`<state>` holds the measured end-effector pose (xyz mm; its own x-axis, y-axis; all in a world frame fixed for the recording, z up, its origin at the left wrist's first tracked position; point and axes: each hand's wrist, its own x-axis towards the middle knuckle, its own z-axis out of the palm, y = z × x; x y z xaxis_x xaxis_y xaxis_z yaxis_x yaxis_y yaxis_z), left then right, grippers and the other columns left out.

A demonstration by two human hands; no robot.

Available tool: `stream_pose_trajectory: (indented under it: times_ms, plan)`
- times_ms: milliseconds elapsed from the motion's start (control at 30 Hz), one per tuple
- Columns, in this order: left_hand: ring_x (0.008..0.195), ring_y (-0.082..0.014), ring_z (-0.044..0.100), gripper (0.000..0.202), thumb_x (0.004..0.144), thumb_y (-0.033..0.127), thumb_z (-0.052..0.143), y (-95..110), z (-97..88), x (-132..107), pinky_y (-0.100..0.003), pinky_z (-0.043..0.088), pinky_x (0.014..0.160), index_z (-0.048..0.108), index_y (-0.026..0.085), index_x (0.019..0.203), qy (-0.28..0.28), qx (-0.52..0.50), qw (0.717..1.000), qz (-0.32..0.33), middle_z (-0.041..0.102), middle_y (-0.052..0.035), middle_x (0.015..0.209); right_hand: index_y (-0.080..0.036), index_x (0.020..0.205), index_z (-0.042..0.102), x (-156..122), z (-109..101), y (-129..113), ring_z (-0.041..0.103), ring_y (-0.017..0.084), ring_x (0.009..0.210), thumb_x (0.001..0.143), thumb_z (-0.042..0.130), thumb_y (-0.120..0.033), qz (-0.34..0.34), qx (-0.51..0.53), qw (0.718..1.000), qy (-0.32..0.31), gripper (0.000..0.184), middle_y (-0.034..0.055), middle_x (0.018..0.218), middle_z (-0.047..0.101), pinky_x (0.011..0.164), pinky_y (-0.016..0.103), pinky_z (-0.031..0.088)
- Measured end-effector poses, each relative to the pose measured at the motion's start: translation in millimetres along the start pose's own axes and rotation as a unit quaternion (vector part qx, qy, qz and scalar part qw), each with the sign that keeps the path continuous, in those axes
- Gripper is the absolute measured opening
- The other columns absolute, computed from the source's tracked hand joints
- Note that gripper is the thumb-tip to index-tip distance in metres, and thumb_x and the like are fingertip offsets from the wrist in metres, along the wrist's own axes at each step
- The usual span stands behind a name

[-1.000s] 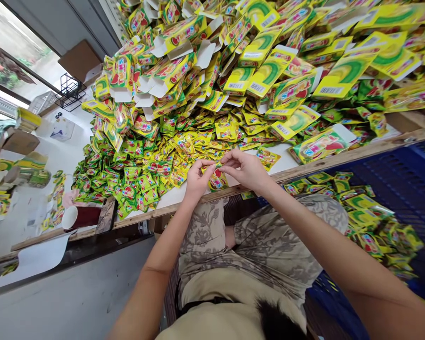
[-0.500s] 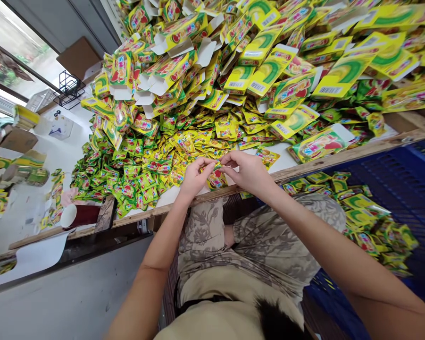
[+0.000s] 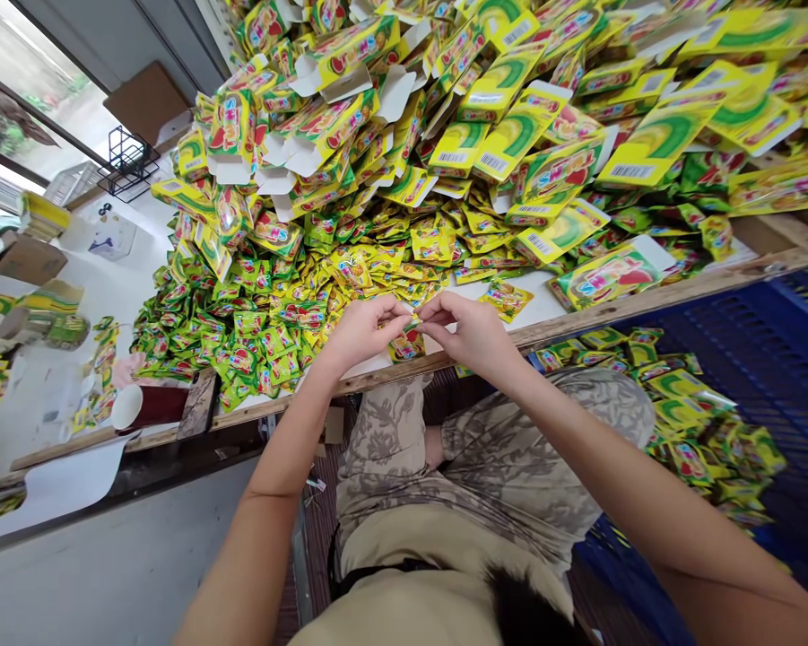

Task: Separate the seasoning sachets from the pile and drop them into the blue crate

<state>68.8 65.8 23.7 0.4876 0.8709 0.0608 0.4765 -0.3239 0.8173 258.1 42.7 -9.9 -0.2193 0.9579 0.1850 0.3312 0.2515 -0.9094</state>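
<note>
My left hand (image 3: 369, 330) and my right hand (image 3: 463, 330) meet at the table's front edge, thumbs and fingers pinched together. Between the fingertips they grip the upper edge of a small printed packet (image 3: 407, 346), yellow and green with red on it. The fingers cover much of it, so I cannot tell whether it is a sachet or a little carton. Just behind the hands lie heaped yellow sachets (image 3: 377, 260); green sachets (image 3: 242, 327) spread out to the left. A single yellow sachet (image 3: 507, 300) lies flat right of my right hand.
Open-flapped yellow cartons (image 3: 525, 135) are piled high at the back. A wooden rim (image 3: 369, 380) edges the table. To the left are a dark red cup (image 3: 154, 406), a phone (image 3: 198, 404) and a black wire rack (image 3: 127, 161). Several packets fill a blue crate (image 3: 746, 350) below right.
My left hand and forearm have shifted a little to the left. My right hand stays nearly in place, and both still pinch the packet. The view has moved slightly.
</note>
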Motion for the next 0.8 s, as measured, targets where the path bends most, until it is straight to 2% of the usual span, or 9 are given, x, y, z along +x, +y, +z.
stream_pose_trajectory:
  times_ms: [233, 433, 633, 800]
  plan:
    - [0.060, -0.0094, 0.052, 0.020, 0.088, 0.030, 0.055, 0.4, -3.4, -2.5, -0.022, 0.037, 0.058, 0.065, 0.016, 0.080, -0.010, 0.049, 0.999, -0.004, 0.064, 0.0010, 0.068, -0.021, 0.083, 0.062, -2.2, 3.9, 0.7, 0.071, 0.019, 0.072, 0.080, 0.065, -0.024, -0.015, -0.011, 1.000, 0.025, 0.005, 0.0043, 0.083, 0.074, 0.068, 0.031, 0.056]
    - [0.064, -0.0100, 0.052, 0.023, 0.089, 0.032, 0.054, 1.4, -4.1, -2.3, -0.022, 0.038, 0.061, 0.065, 0.014, 0.079, -0.025, 0.031, 0.999, -0.020, 0.064, -0.0001, 0.071, -0.021, 0.082, 0.065, -3.9, 5.2, -0.9, 0.070, 0.019, 0.073, 0.083, 0.062, -0.020, -0.070, -0.029, 0.996, 0.035, 0.003, 0.0062, 0.089, 0.075, 0.066, 0.032, 0.055]
    - [0.064, -0.0106, 0.052, 0.024, 0.088, 0.033, 0.054, -0.5, -4.2, -2.0, -0.023, 0.039, 0.061, 0.065, 0.014, 0.079, -0.025, 0.004, 0.999, -0.027, 0.064, -0.0008, 0.071, -0.020, 0.084, 0.063, -5.8, 8.4, -0.2, 0.072, 0.020, 0.071, 0.081, 0.065, -0.022, -0.006, -0.009, 0.999, 0.054, 0.004, 0.0059, 0.088, 0.076, 0.068, 0.033, 0.056]
    - [0.064, -0.0102, 0.052, 0.024, 0.088, 0.032, 0.054, -1.9, -4.1, -2.1, -0.023, 0.038, 0.061, 0.065, 0.014, 0.079, -0.026, -0.012, 0.999, -0.026, 0.063, -0.0006, 0.070, -0.019, 0.085, 0.064, -6.5, 9.0, 0.4, 0.072, 0.019, 0.073, 0.081, 0.065, -0.022, -0.002, -0.010, 0.998, 0.056, 0.005, 0.0061, 0.089, 0.076, 0.069, 0.032, 0.056]
